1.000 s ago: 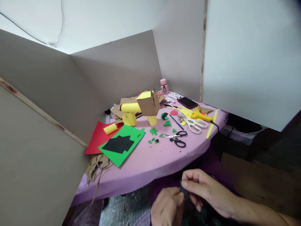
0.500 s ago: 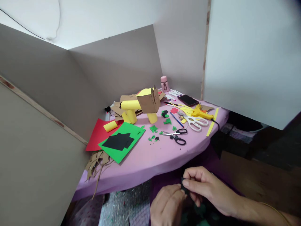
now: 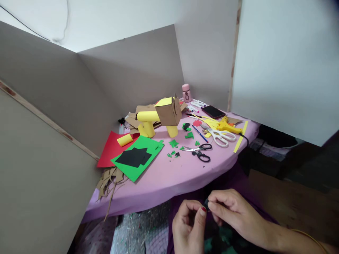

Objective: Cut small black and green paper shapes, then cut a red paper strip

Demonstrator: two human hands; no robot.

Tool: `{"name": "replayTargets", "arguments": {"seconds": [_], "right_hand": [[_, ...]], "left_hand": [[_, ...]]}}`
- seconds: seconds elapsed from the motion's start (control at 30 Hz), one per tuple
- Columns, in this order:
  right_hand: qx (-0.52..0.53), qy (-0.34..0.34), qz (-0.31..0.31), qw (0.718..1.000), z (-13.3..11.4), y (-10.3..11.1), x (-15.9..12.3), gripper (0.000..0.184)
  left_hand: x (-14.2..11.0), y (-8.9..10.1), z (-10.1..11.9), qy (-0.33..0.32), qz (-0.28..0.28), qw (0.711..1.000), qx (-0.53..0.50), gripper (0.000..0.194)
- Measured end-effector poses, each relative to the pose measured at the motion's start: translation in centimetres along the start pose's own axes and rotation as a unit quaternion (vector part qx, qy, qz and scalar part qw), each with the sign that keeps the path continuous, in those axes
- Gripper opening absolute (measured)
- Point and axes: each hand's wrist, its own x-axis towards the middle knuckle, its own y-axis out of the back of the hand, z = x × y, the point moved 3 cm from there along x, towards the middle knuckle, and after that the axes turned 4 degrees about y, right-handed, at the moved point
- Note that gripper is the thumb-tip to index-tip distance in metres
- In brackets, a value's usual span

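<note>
Between my two hands, over my lap in front of the table edge, is a small black paper piece. My right hand pinches it between thumb and fingertips. My left hand is closed in a pinch, its thumb and fingertip meeting at the piece's near side. Most of the piece is hidden by the fingers. On the table ahead lie black-handled scissors, green paper scraps and a green sheet with a cut black sheet on it.
A cardboard-and-yellow-paper figure stands mid-table. White scissors, a yellow glue gun, a phone and a pink bottle lie or stand at the right and back. Cardboard strips hang over the left edge. Grey panels surround the table.
My left hand has turned so its thumb now shows, pinching at the black piece. My right hand keeps its pinch and has shifted slightly right. The view has tilted slightly.
</note>
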Motion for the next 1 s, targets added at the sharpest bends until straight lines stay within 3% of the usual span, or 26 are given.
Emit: {"name": "replayTargets", "arguments": {"seconds": [0.43, 0.63, 0.73, 0.9, 1.0], "right_hand": [[-0.132, 0.025, 0.0, 0.991, 0.2, 0.0, -0.3, 0.026], [0.051, -0.045, -0.028, 0.997, 0.4, -0.1, 0.0, 0.021], [0.077, -0.05, -0.027, 0.995, 0.5, -0.1, 0.1, 0.022], [0.044, -0.038, -0.025, 0.998, 0.9, -0.3, 0.0, 0.022], [0.008, -0.017, -0.025, 1.0, 0.6, -0.3, 0.1, 0.021]], "left_hand": [[-0.1, 0.0, 0.9, 0.01, 0.037, 0.999, -0.019, 0.018], [0.2, -0.1, 0.7, 0.109, -0.008, 0.985, -0.133, 0.031], [0.2, 0.2, 0.6, 0.115, -0.036, 0.99, -0.075, 0.028], [0.2, 0.4, 0.4, 0.041, -0.057, 0.994, 0.079, 0.036], [0.4, 0.4, 0.3, 0.045, -0.07, 0.994, 0.07, 0.038]]}}
